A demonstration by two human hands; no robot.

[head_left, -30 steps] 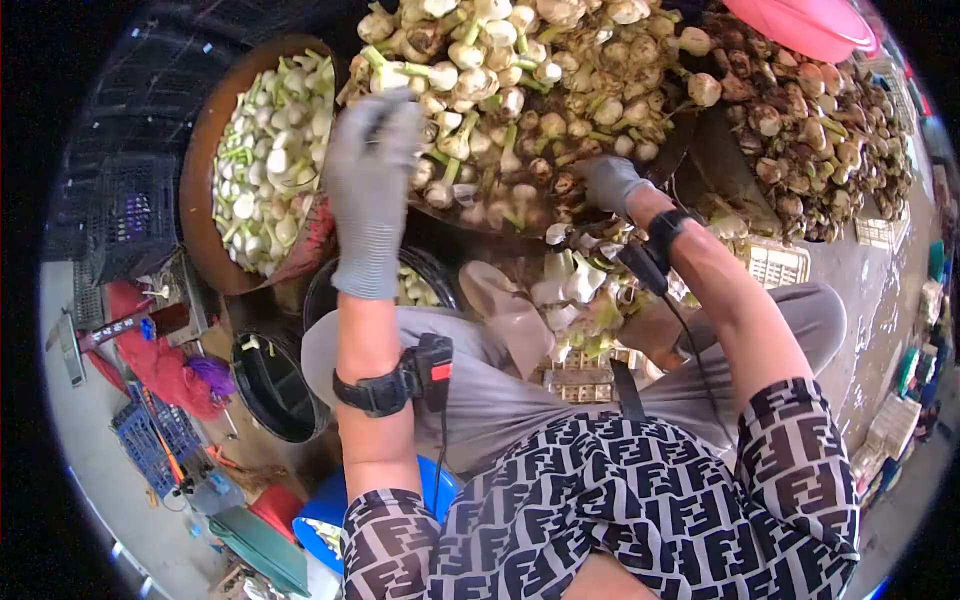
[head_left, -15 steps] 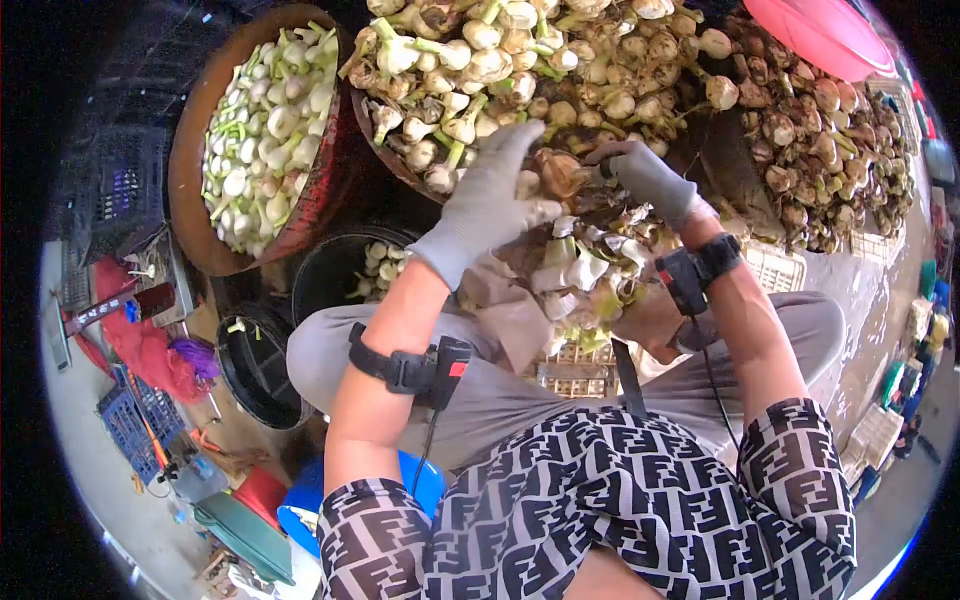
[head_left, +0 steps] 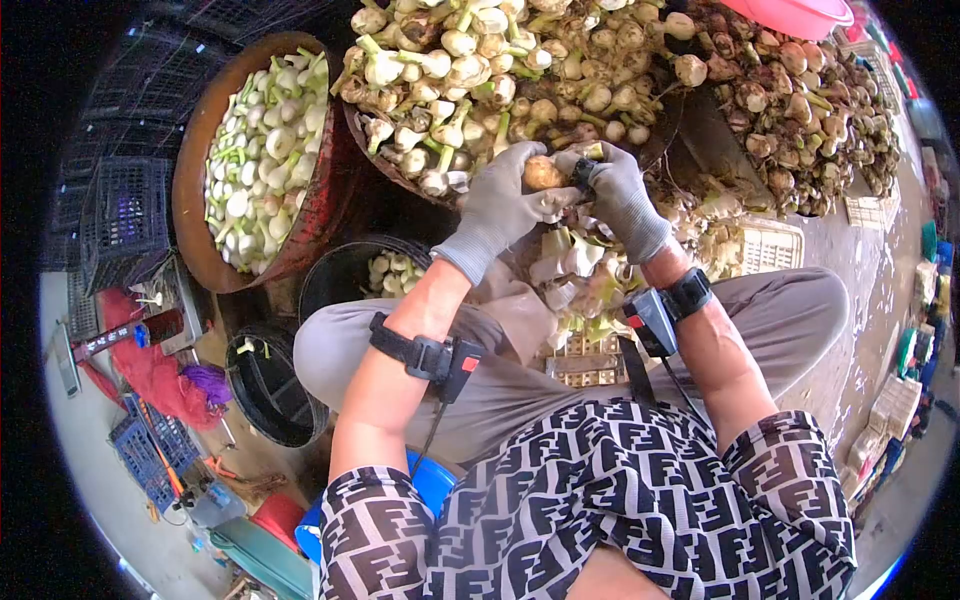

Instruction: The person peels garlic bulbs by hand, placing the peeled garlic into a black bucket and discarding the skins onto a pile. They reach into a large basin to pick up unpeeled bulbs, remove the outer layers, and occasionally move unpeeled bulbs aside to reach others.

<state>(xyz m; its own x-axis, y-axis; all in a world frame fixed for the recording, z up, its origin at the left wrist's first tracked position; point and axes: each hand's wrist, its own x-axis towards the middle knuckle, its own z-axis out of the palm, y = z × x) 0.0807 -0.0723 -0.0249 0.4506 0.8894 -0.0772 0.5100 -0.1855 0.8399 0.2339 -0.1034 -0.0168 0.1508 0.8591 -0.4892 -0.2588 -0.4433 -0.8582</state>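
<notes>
My left hand [head_left: 505,200], in a grey glove, is closed around a brownish garlic bulb [head_left: 543,173]. Close against it, my gloved right hand [head_left: 622,195] grips a small black tool [head_left: 583,174] whose working end I cannot make out. A pale stem end [head_left: 595,152] shows by the right fingers. Both hands meet at the near edge of a wide basin piled with dirty garlic bulbs [head_left: 590,95]. Peeled-off skins and leaves [head_left: 575,265] lie in a heap just below the hands, between my knees.
At the left stands a rusty drum [head_left: 190,170] of cleaned garlic. Black buckets [head_left: 275,400] sit beside my left knee. More unpeeled garlic [head_left: 810,110] is heaped at the right under a pink basin [head_left: 795,15]. A cream crate [head_left: 772,248] lies near my right knee.
The hands were apart over the pile; now they are together. The left hand has closed on a bulb and the right has come in beside it. The view has shifted slightly.
</notes>
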